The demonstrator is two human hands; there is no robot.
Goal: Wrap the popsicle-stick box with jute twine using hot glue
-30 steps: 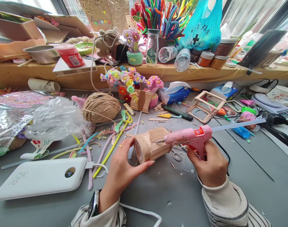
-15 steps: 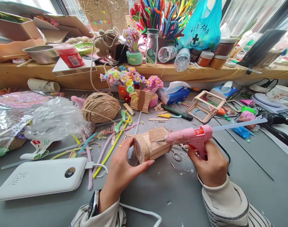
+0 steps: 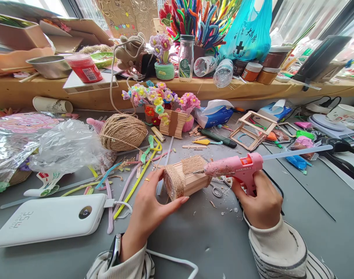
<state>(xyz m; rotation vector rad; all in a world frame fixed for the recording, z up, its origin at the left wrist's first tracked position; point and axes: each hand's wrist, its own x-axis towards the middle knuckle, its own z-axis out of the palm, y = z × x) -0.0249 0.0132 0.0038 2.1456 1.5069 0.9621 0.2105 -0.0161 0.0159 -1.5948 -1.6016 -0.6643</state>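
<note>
A small barrel of wooden sticks [image 3: 194,187] lies on its side, one end wound with jute twine [image 3: 176,182] and a twine patch along its upper side. My left hand [image 3: 149,205] grips the wound end between thumb and fingers. In my right hand [image 3: 259,201] is a pink hot glue gun [image 3: 233,167], a clear glue stick [image 3: 296,152] jutting from its back. The nozzle points left, over or against the barrel's upper side; I cannot tell if it touches. Small scissors [image 3: 217,190] lie behind the barrel, partly hidden.
Left of the barrel are a twine ball [image 3: 124,131], a white power bank [image 3: 51,219] with a cable, and pipe cleaners [image 3: 136,182]. Behind stand fuzzy flowers [image 3: 153,97], a blue tissue pack [image 3: 214,113], a green utility knife [image 3: 219,138] and a wooden frame [image 3: 252,130].
The glue gun and my right hand have shifted very slightly to the right. My left hand keeps its grip on the barrel, which stays almost still.
</note>
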